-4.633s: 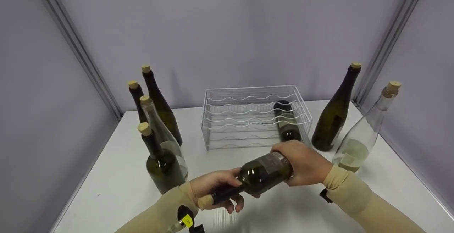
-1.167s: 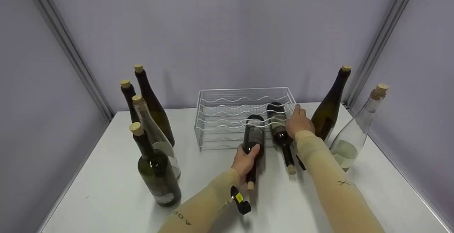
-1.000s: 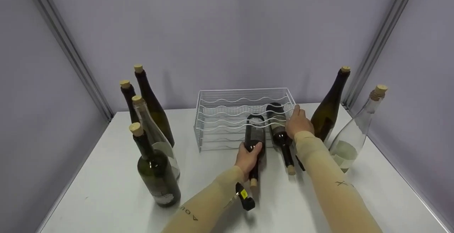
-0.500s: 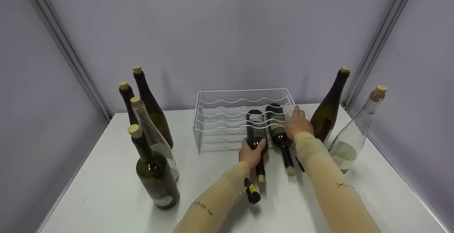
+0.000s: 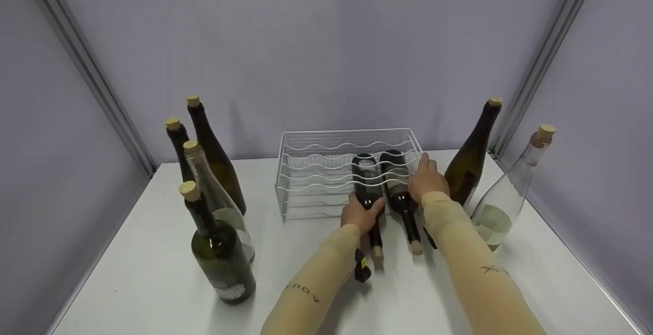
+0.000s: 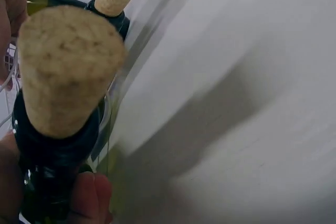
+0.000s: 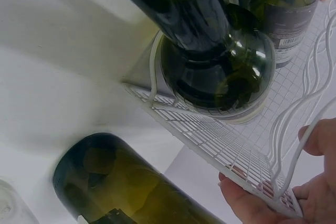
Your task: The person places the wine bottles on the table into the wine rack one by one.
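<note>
My left hand [image 5: 359, 216] grips a dark green wine bottle [image 5: 367, 192] at its shoulder and neck. The bottle lies base-first in a white wire wine rack [image 5: 347, 130], its neck and cork jutting toward me. That cork [image 6: 68, 66] fills much of the left wrist view, with fingers around the neck below. Just right of it, a second dark bottle [image 5: 399, 200] lies in the rack's end slot. My right hand [image 5: 427, 179] holds the rack's right side; in the right wrist view its thumb and fingers pinch the wire side panel [image 7: 210, 145].
Right of the rack stand a tall dark bottle [image 5: 469, 161] and a clear bottle [image 5: 502, 202]. Several corked bottles stand on the left, a squat green one [image 5: 224, 258] nearest me and a clear one [image 5: 206, 177] behind it. Walls enclose the white table [image 5: 153, 274] at the back and sides.
Earlier both hands held the bottle in front of the rack. Now it lies in the rack, lately pushed deeper by my left hand; my right hand has moved to the rack's side and stays there.
</note>
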Available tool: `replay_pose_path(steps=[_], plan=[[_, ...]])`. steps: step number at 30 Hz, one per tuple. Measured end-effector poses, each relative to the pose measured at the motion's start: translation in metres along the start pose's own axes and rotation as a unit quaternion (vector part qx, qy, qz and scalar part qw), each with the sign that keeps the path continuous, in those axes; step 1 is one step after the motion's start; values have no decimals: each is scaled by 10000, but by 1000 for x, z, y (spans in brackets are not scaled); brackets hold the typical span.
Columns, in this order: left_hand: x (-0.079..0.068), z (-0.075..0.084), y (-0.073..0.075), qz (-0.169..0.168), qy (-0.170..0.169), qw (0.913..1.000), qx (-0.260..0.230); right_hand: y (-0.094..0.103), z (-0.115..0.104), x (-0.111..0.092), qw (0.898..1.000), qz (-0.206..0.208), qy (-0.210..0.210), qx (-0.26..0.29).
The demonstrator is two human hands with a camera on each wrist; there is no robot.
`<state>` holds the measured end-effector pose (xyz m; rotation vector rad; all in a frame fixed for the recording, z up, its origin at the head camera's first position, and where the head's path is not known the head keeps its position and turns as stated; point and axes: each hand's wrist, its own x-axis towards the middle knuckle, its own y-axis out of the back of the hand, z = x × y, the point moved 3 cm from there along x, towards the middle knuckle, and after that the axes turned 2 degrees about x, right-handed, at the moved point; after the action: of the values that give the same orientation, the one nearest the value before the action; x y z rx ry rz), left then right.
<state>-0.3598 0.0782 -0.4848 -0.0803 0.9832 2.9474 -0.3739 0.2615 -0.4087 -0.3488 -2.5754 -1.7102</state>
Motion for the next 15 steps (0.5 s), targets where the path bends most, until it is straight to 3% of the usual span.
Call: replay_pose_path(steps=[15], plan=[[5, 3, -5, 190, 247, 9995, 11, 3, 0, -3, 10000, -26, -4, 39]])
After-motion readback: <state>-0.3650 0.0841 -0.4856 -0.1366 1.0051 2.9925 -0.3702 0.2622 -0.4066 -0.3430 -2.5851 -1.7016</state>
